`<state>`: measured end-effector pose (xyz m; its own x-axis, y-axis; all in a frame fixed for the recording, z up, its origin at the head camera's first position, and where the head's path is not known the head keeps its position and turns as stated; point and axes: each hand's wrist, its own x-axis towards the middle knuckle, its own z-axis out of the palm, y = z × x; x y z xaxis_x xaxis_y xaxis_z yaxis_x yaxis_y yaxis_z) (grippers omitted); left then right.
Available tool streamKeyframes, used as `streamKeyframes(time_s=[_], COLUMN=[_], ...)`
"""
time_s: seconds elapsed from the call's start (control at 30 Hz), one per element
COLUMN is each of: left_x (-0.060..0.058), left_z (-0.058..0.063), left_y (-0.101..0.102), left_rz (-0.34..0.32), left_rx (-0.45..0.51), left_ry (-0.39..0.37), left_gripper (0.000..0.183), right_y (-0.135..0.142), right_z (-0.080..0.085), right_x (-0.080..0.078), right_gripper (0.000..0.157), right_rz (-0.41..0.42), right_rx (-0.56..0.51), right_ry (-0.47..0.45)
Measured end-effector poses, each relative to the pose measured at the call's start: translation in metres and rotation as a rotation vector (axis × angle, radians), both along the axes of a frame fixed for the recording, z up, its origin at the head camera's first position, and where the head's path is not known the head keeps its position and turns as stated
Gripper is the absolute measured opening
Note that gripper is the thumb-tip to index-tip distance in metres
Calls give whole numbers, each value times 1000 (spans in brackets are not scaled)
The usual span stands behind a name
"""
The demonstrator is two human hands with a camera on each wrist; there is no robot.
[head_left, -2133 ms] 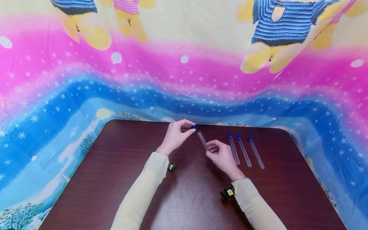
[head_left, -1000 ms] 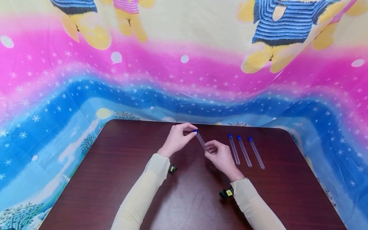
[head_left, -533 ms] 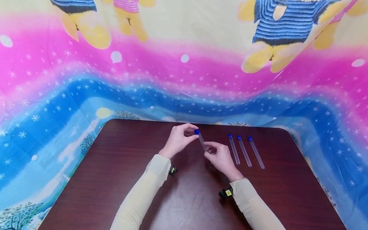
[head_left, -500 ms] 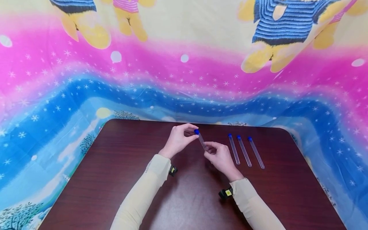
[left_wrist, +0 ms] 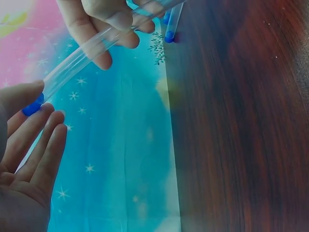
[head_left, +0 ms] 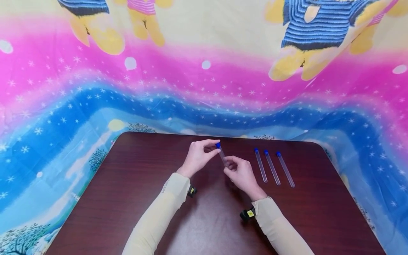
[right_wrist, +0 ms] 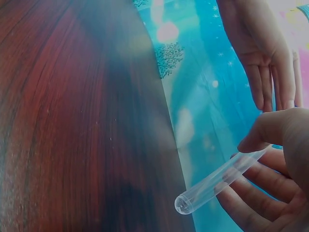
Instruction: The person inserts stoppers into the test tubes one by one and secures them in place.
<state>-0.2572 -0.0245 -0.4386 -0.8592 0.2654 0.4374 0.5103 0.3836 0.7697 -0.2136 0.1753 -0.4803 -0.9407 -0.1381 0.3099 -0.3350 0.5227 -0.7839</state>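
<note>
A clear test tube (head_left: pixel 222 156) is held up at a tilt between my two hands, above the far part of the table. My left hand (head_left: pixel 196 156) pinches the blue cap (left_wrist: pixel 33 105), which sits on the tube's upper end. Lower on the tube, my right hand (head_left: pixel 241 173) grips it between thumb and fingers. The rounded closed end of the tube (right_wrist: pixel 186 204) sticks out past the right fingers in the right wrist view. No contents are visible in the tube.
To the right of my right hand, three blue-capped test tubes (head_left: pixel 272 167) lie side by side on the dark wooden table (head_left: pixel 127 198). A patterned cloth (head_left: pixel 204 88) hangs behind the table's far edge.
About two seconds ago the blue cap was apart from the tube in my left hand. The cap and tube came together, and the cap now sits on the tube's end.
</note>
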Motion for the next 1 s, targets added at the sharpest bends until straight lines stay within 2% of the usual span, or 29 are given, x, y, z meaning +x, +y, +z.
streamKeyframes(time_s=[0.33,0.57,0.8,1.0], left_x=[0,0,1,0], left_z=[-2,-1,-1,1], left_y=[6,9,10,11], left_rz=[-16,-25,-43,-85], left_rx=[-3,37,48,49], left_ry=[24,52,12,3], left_gripper=[36,38,38,36], right_y=[-1,1,2,2], right_z=[-1,-1,-1,1], right_x=[1,0,2,3], right_gripper=[28,27,27,29], right_rz=[3,25,30,26], right_rx=[30,48,59,65], right_ry=[56,81,71,91])
